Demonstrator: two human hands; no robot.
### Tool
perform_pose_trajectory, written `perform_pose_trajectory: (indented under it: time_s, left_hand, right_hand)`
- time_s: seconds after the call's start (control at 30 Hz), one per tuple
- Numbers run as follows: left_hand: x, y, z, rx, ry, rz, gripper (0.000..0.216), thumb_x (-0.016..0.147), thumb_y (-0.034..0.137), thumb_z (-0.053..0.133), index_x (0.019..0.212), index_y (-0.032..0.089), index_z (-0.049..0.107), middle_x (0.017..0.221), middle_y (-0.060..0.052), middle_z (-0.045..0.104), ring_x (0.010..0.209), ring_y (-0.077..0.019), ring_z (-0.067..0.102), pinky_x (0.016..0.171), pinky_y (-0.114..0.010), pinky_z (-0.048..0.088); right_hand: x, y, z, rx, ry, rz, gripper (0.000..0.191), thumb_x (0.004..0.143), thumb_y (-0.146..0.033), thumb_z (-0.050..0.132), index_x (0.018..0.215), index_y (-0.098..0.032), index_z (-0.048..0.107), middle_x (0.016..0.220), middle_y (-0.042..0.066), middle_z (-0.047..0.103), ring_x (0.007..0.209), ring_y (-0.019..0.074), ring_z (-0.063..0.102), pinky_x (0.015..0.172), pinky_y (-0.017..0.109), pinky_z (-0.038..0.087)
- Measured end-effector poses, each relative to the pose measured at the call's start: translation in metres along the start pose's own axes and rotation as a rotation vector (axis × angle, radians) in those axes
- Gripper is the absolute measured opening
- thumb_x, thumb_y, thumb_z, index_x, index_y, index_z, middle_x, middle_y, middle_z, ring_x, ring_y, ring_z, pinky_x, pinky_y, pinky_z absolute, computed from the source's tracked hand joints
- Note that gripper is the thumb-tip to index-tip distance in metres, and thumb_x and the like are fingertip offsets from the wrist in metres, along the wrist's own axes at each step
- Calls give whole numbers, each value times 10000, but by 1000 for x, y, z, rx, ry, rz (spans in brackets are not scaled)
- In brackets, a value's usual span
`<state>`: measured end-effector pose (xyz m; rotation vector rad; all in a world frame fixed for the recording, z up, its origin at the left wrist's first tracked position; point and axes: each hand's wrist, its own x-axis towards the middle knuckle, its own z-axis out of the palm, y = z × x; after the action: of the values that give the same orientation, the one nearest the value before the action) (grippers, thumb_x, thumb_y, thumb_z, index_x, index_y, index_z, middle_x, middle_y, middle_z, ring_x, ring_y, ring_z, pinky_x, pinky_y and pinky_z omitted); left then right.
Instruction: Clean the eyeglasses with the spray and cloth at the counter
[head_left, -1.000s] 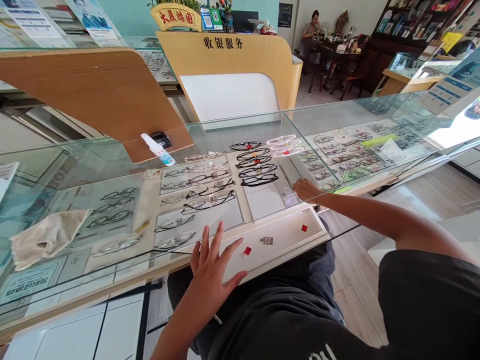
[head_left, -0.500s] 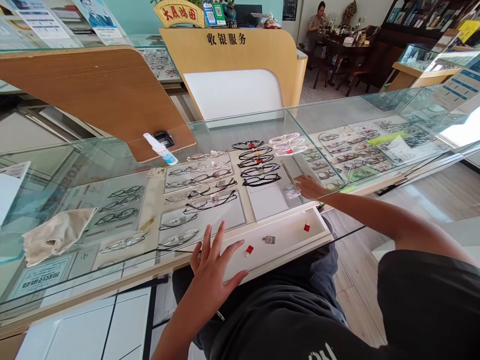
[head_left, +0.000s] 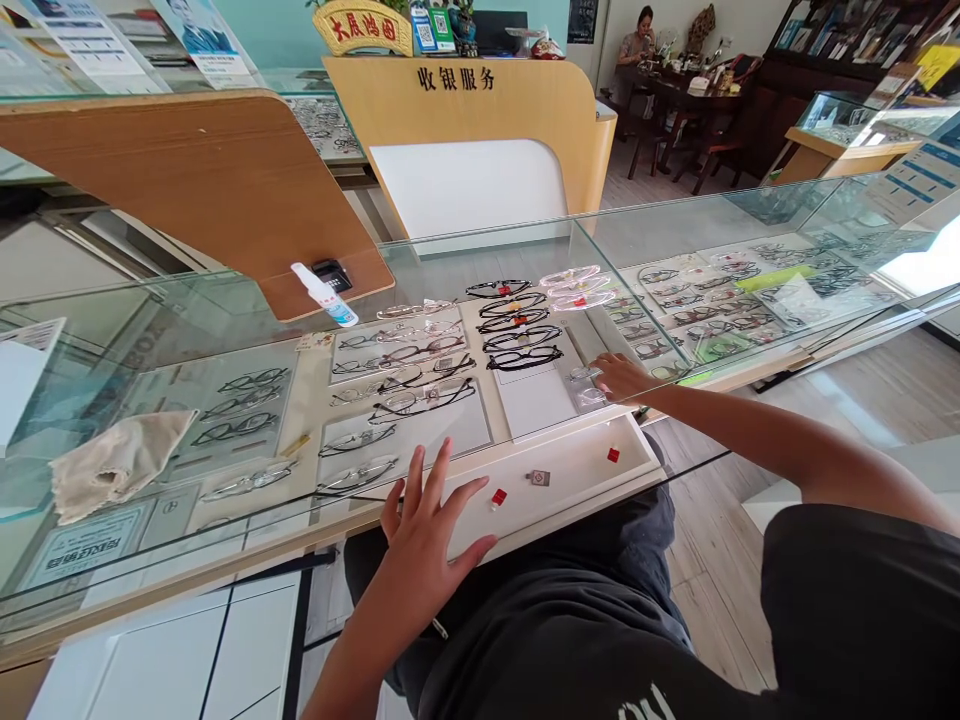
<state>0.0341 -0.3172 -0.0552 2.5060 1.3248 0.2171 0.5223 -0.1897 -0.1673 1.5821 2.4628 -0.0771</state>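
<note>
My left hand (head_left: 424, 530), fingers spread, rests at the near edge of the glass showcase (head_left: 420, 250) beside a pulled-out white drawer (head_left: 570, 455). In the drawer lie two red tags (head_left: 499, 497) and a grey tag (head_left: 538, 478). Inside the case, my right hand (head_left: 621, 376) has its fingertips on a pair of clear eyeglasses (head_left: 589, 396) at the right end of a tray. Left of it is a column of black eyeglasses (head_left: 523, 358); behind it lie pink eyeglasses (head_left: 576, 300). The fingertips are small and partly hidden.
A white bottle (head_left: 326, 297) and a beige cloth (head_left: 120, 465) lie on the glass top. Past the case stand a brown wooden board (head_left: 202, 190) and a cashier counter (head_left: 480, 110). A person (head_left: 637, 50) sits at a far table.
My right hand has shifted slightly, and the clear eyeglasses by its fingertips have turned and now lie a little lower. My left hand stays almost still.
</note>
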Motion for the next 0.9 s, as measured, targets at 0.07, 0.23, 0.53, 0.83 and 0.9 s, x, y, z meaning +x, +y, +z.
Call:
perform_pose_trajectory:
  time_s: [0.07, 0.23, 0.53, 0.83, 0.9]
  left_hand:
    - [0, 0, 1, -2, 5, 0, 443, 1062, 479, 642, 1486, 364, 694, 1903, -44, 72, 1756, -434, 11, 1323, -752, 239]
    - [0, -1, 2, 0, 18, 3, 446, 1043, 461, 672, 1478, 368, 705, 1900, -46, 87, 1751, -452, 39, 1317, -761, 246]
    - [0, 0, 1, 1, 24, 5, 444, 1033, 462, 689, 1464, 356, 715, 1898, -59, 109, 1750, -456, 57, 1319, -755, 249]
    - [1, 0, 1, -6, 13, -4, 444, 1042, 482, 673, 1470, 368, 700, 1902, -35, 84, 1756, -431, 25, 1328, -742, 230]
    - [0, 0, 0, -11, 5, -6, 443, 1048, 489, 663, 1474, 373, 696, 1903, -29, 71, 1757, -428, 17, 1325, -744, 234]
  right_hand:
    - [-1, 0, 0, -7, 2, -3, 144, 911, -200, 713, 922, -187, 856, 1587, 156, 647, 1483, 381, 494, 1160, 527, 458]
    - [-5, -1, -1, -25, 9, -19, 157, 907, -226, 720, 955, -182, 863, 1589, 175, 644, 1473, 404, 509, 1146, 544, 452]
    - [-5, 1, 1, -51, 39, -39, 179, 930, -208, 678, 908, -183, 854, 1572, 161, 664, 1460, 386, 505, 1120, 513, 429]
    - [-5, 6, 7, -47, 74, -51, 210, 923, -232, 682, 794, -215, 846, 1539, 137, 687, 1442, 391, 518, 1101, 523, 412]
    - [-4, 6, 8, -48, 81, -55, 213, 918, -228, 682, 785, -220, 848, 1532, 134, 693, 1426, 388, 528, 1095, 517, 414]
